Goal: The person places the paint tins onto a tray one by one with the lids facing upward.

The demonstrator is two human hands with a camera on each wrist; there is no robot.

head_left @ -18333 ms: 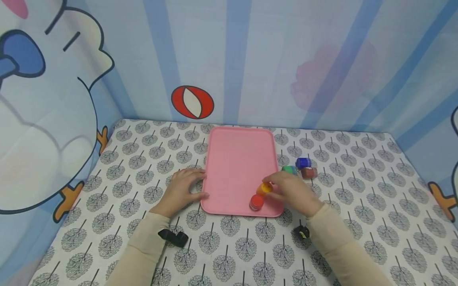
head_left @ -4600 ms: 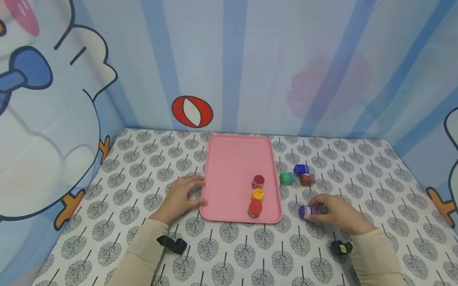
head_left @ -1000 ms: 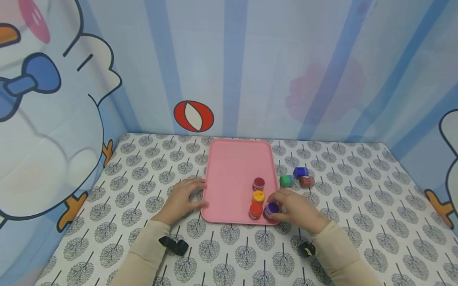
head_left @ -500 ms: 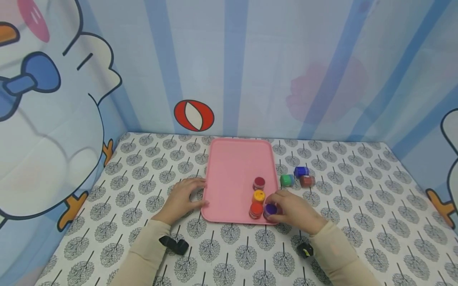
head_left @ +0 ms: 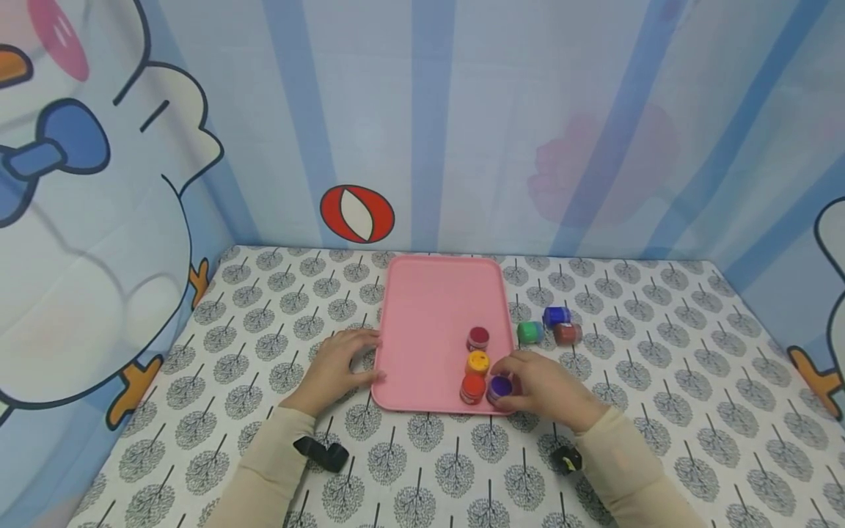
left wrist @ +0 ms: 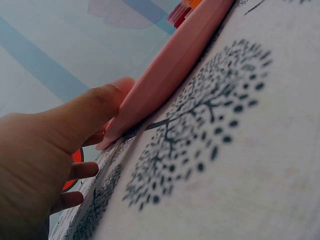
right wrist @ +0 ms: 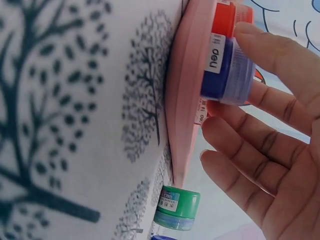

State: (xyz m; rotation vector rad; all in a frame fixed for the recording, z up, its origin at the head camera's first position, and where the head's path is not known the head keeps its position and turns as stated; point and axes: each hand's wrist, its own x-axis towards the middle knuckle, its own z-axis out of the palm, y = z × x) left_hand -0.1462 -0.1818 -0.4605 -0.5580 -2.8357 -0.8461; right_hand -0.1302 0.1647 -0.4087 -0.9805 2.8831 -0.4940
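My right hand (head_left: 544, 389) holds a purple paint jar (right wrist: 217, 70) between thumb and fingers. The jar stands upright in the near right corner of the pink tray (head_left: 429, 315), its purple lid facing up. Beside it on the left stands a red paint jar (head_left: 472, 389). Behind that are a yellow paint jar (head_left: 478, 363) and a dark red paint jar (head_left: 478, 338), roughly in a line. My left hand (head_left: 333, 370) rests against the tray's left rim with thumb and forefinger spread, as the left wrist view shows, where its lower fingers hold nothing.
Right of the tray, a green paint jar (head_left: 530, 332), a blue paint jar (head_left: 557, 316) and a brown paint jar (head_left: 568, 334) lie on the tree-patterned tablecloth (head_left: 660, 367). A printed curtain (head_left: 495, 132) hangs behind the table.
My right hand first had the yellow jar at the tray; the dark red jar appeared behind it later. The purple jar came from the cloth into the tray. Little has moved in the last second.
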